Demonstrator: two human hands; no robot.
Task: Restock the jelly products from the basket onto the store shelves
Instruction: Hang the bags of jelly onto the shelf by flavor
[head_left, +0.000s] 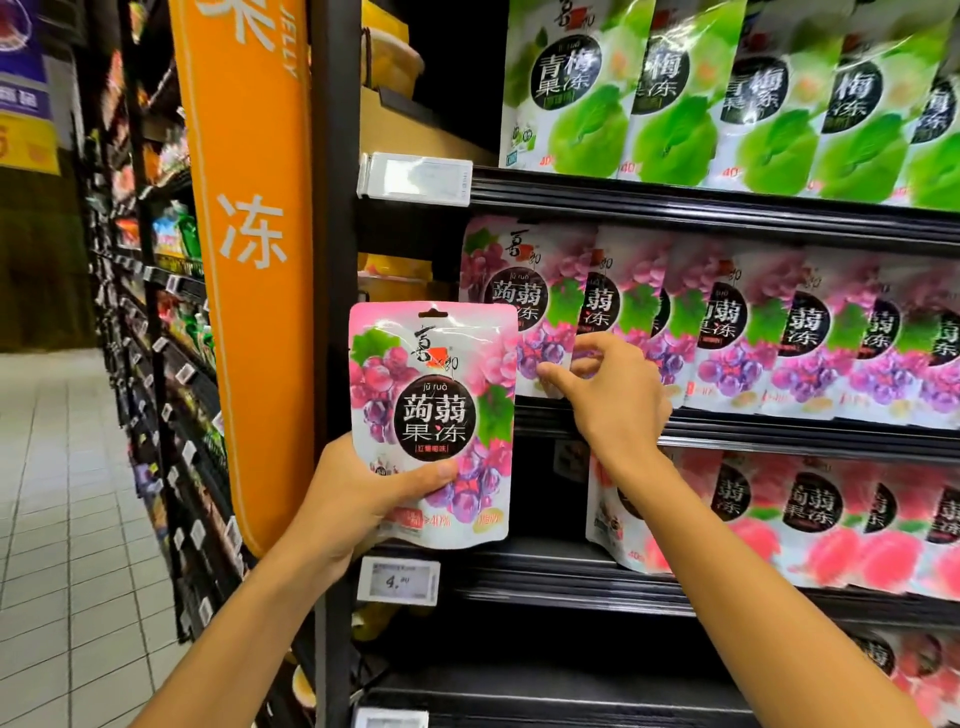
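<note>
Head view, store aisle at a jelly shelving bay. Left hand (358, 499) grips a grape jelly pouch (431, 415) by its lower left corner, thumb across the front. It holds the pouch upright in front of the black upright post (335, 234) and the left end of the middle shelf (779, 434). The pouch hides the lower left part of the first bag in the row of grape pouches (737, 332), which stand along that shelf facing forward and overlapping.

Right hand (613, 395) reaches to the same row, fingers curled where the first and second bags meet, index fingertip touching the first bag near its lower edge. Whether it pinches a bag cannot be told. Its forearm crosses the shelf lip and covers part of the peach pouches (831, 519) on the shelf below.

Green plum pouches (675, 98) line the upper shelf (727, 200). An upper price tag (414, 176) sits at that shelf's left end. A lower price tag (398, 581), beginning with 4, sits just beneath the held pouch.

An orange category sign (249, 234) runs down the post's left side and screens part of the neighbouring aisle shelves (171, 322). Tiled floor (57, 467) shows at lower left. Yellow cups (392, 62), blurred, stand just right of the post at the top.
</note>
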